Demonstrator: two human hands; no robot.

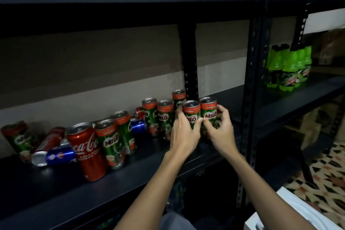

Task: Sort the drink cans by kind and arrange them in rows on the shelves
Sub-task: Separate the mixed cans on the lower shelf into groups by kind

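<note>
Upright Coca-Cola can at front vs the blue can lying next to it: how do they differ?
The Coca-Cola can is red with white script; the blue can is blue, its label unreadable. The Coca-Cola can stands upright with its top up; the blue can lies on its side. The Coca-Cola can sits nearer the shelf's front edge; the blue can lies behind, to its left. Both rest on this shelf, untouched by either hand.

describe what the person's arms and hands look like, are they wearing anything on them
Both forearms are bare from the bottom of the frame up to the left hand and right hand: no sleeves, gloves, watch or bracelets show. No rings are visible on the fingers that face the camera. A bit of grey clothing shows between the arms at the bottom edge.
</note>
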